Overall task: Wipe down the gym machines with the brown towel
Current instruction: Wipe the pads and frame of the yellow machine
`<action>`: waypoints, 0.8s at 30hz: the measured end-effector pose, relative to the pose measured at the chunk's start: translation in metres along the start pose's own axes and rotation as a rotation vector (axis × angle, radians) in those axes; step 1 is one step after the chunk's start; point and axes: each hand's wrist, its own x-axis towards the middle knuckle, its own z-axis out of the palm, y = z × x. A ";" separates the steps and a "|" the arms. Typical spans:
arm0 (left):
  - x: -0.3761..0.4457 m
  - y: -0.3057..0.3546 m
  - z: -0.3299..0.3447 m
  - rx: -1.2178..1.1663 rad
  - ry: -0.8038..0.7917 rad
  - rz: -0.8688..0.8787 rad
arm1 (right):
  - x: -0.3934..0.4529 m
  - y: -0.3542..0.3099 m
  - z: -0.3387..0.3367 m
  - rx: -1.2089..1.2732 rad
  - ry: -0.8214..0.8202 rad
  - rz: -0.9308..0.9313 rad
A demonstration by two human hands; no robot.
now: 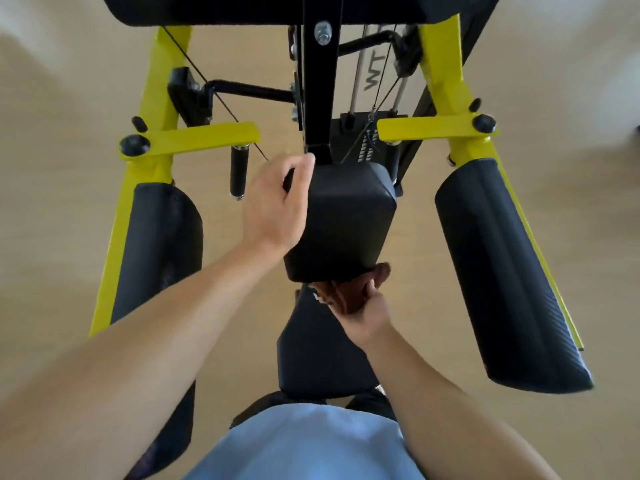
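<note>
Wiping the underside edge of the black back pad [346,216] on the yellow-framed gym machine [149,140].

I have my right hand [363,311] clenched around the bunched brown towel [349,292], pressed against the pad's lower edge, just above the seat pad [318,355]. My left hand [277,206] grips the pad's upper left side, fingers curled around it. Black arm pads flank both hands.

Brown towel [360,289] half hidden under back pad [346,216]; top pad [242,8] cut off.
</note>
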 end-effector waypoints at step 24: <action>0.040 0.092 0.005 -0.264 -0.279 -0.066 | -0.032 -0.027 -0.025 -2.099 -0.652 -1.114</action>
